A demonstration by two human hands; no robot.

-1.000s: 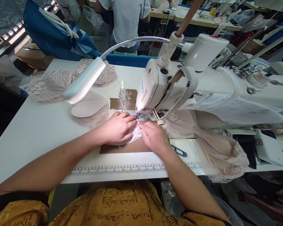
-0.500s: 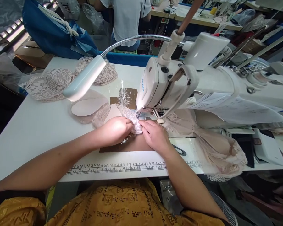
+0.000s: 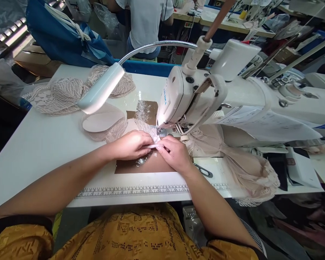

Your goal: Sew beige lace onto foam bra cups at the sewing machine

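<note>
A piece of pale pink lace fabric (image 3: 144, 126) lies under the needle area of a white sewing machine (image 3: 171, 99). Its near edge is folded up into a narrow strip between my hands. My left hand (image 3: 134, 145) is closed, pinching the left end of this fold. From the other side, my right hand (image 3: 176, 153) grips the fold between thumb and fingers, just in front of the presser foot. Brown tape (image 3: 141, 167) covers the table under both hands. Parts of the fabric are hidden by my fingers.
Beige lace cups (image 3: 67, 94) lie at the back left, with another lace-edged cup (image 3: 103, 124) nearer. A lamp (image 3: 101, 88) hangs over them. Sheer beige fabric (image 3: 249, 166) drapes right, beside thread snips (image 3: 204, 170). A ruler strip (image 3: 141, 191) runs along the front edge. A person (image 3: 146, 25) sits beyond.
The fabric's near edge, flat before, is now folded up between my fingers. My left hand has turned and my right hand has shifted slightly, its thumb now on the fold.
</note>
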